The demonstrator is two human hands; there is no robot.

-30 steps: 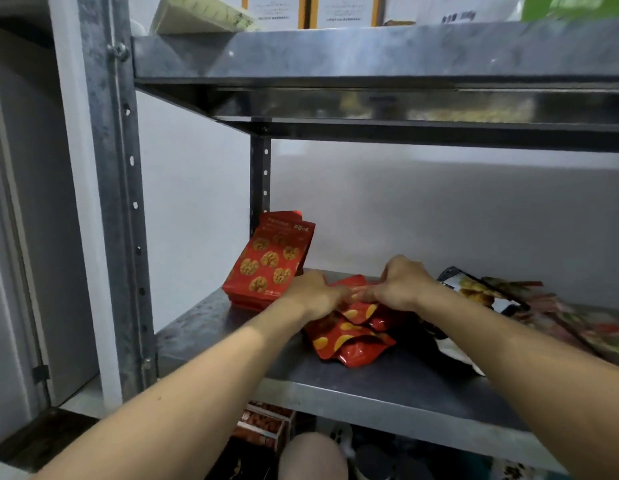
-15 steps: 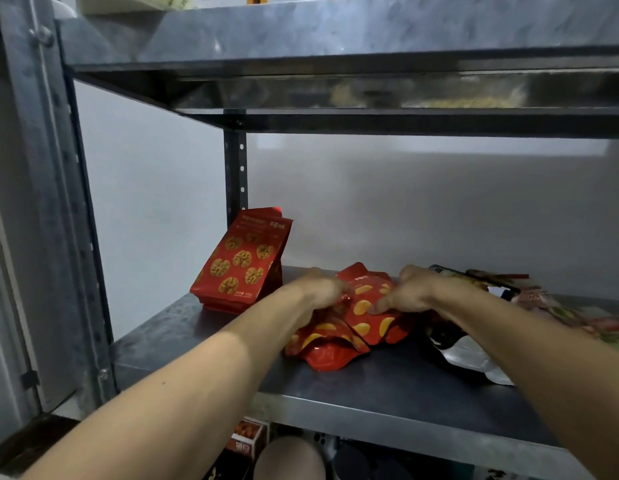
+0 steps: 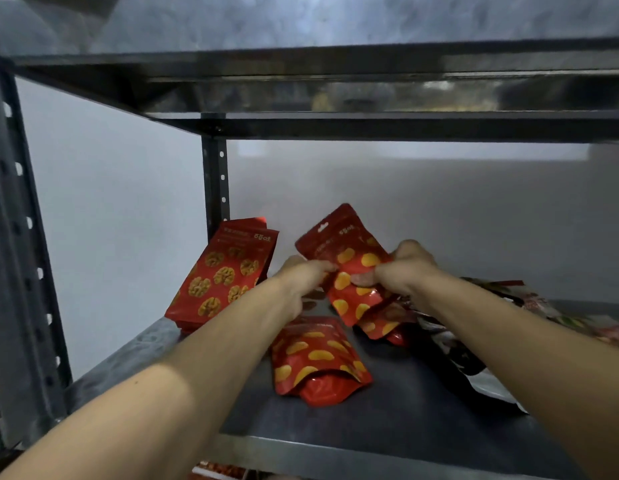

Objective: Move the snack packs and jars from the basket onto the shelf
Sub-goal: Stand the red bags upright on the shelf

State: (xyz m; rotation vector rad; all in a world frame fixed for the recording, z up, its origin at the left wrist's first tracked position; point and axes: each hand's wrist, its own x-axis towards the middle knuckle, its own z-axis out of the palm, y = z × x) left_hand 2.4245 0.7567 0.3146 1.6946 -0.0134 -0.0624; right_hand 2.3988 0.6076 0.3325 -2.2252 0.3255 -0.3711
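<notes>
The left hand [image 3: 303, 277] and right hand [image 3: 401, 271] are gripping a red foil snack pouch with yellow nut prints [image 3: 349, 258], holding it tilted above the grey metal shelf [image 3: 405, 410]. Its white lettering is reading too blurred. A matching red pouch [image 3: 318, 358] is lying flat below it, and red walnut-print packs [image 3: 221, 278] are leaning to the left.

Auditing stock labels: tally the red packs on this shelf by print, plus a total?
Walnut-print packs: 2 at least, leaning at the left.
Cashew-print packs: 3, one flat in front, the held pack gripped by left hand and right hand, one beneath it.
Right-side pile: blurred, uncounted.
Total: 5 at least.
</notes>
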